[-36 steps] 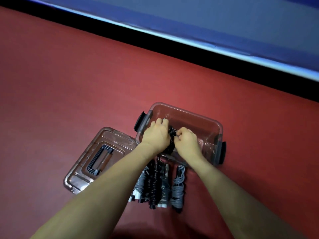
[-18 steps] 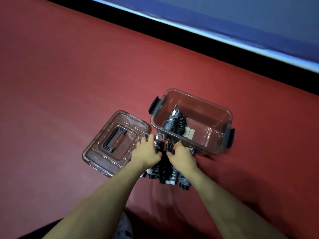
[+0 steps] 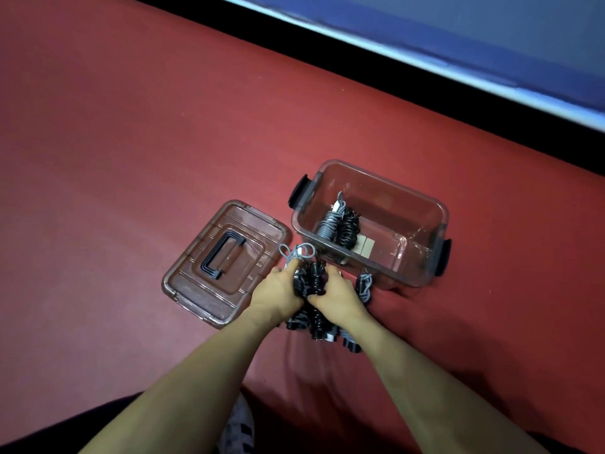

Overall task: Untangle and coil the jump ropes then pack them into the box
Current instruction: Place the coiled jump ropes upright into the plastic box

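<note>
Nearest the camera, two bare forearms reach forward over a dull red floor [image 3: 131,158] with a faintly grainy, matte surface; a patterned shoe [image 3: 236,430] shows between them at the bottom edge. The left hand [image 3: 278,291] and right hand [image 3: 339,298] meet over a cluster of coiled jump ropes [image 3: 312,280] lying on the floor just in front of the box. Both hands have their fingers curled down round the black, tightly wound, ribbed-looking coils, the left gripping the left side and the right the right side, with the bundle between them. Loose grey cord loops [image 3: 299,252] stick out beyond the left fingertips, and further grey and black coils [image 3: 363,286] lie just beside the right hand, with handle ends [image 3: 322,335] poking out under the wrists. To the left, touching the rope cluster's edge, lies a flat clear plastic lid [image 3: 196,290] with rounded corners, stepped ridges and a black handle [image 3: 222,255] folded flat. Just beyond the hands stands the clear, smoky plastic box [image 3: 409,204], rectangular with rounded corners and black latches at both ends; inside, against its left half, rest one grey coil [image 3: 329,224] and one black coil [image 3: 348,226] side by side, leaving the right half of the box free. Broad bare floor stretches left and right; farther off runs a black strip, then a pale line and blue surface [image 3: 491,27].
</note>
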The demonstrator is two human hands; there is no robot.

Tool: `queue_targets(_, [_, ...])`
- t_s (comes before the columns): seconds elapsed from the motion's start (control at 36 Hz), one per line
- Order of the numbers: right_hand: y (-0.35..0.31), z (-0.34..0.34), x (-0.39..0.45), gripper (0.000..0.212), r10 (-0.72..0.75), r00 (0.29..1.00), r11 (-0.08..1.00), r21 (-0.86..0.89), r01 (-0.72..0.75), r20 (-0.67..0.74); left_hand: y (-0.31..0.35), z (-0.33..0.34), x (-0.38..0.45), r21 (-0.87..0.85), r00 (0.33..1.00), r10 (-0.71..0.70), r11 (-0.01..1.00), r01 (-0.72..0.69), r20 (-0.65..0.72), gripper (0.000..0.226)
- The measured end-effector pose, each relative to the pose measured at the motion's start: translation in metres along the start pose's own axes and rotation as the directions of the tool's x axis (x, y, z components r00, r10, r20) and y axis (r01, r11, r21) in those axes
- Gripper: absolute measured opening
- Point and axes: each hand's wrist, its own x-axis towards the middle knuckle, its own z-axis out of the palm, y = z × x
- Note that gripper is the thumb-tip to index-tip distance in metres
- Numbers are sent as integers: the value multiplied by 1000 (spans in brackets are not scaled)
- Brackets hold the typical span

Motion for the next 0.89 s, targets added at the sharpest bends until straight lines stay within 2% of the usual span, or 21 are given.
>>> queue_targets(0.17, [-23, -15, -21, 51, -92, 996, 995, -38, 91, -1, -1, -17, -17, 142, 994, 7, 990, 8, -111, 68])
queue_targets(0.33, [-46, -39, -46, 52, -182, 978, 983, -48, 178, -103, 8, -38, -41, 275, 983, 45, 961, 6, -179, 54])
queue_targets(0.44, [-55, -55, -59, 46, -211, 969, 977, -55, 205, -130, 20, -47, -50, 257, 973, 71, 966, -13, -219, 55])
queue_targets(0.72, [-55, -105, -65, 43, -227, 928, 971, 7, 239, -295, 72, -54, -49, 243, 924, 262, 950, -196, -280, 51])
queue_targets(0.89, [-30, -140, -35, 31, -121, 905, 991, 4, 135, -408, 105, -50, -12, 241, 893, 363, 922, -304, -264, 50])
